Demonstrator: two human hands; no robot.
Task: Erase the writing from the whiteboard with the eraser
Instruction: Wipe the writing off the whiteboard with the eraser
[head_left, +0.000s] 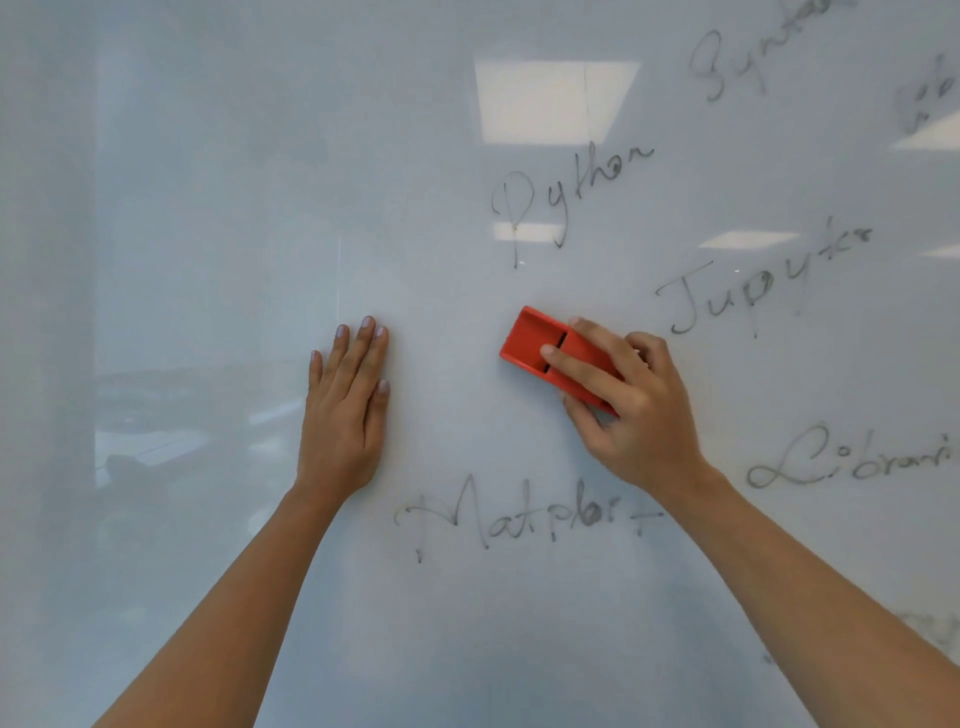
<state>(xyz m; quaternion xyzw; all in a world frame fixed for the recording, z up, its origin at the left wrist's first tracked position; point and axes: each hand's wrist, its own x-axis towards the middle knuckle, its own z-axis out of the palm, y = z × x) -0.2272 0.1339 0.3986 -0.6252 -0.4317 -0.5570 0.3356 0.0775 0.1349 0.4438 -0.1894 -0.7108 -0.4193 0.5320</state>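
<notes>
A glossy whiteboard (208, 208) fills the view. My right hand (628, 410) grips a red eraser (535, 340) and presses it flat on the board at the centre. Handwritten words surround it: "Python" (566, 200) above, "Jupyter" (758, 280) to the upper right, "Matplot" (519, 517) below, "Librari" (852, 462) to the lower right, and "Syntax" (748, 57) at the top right. My left hand (345, 410) lies flat on the board, fingers together, left of the eraser, holding nothing.
The board's left half carries no writing and shows dim room reflections. Ceiling light reflections (553, 101) glare near the top centre. More faint marks sit at the far right edge (930, 98) and the lower right corner (930, 629).
</notes>
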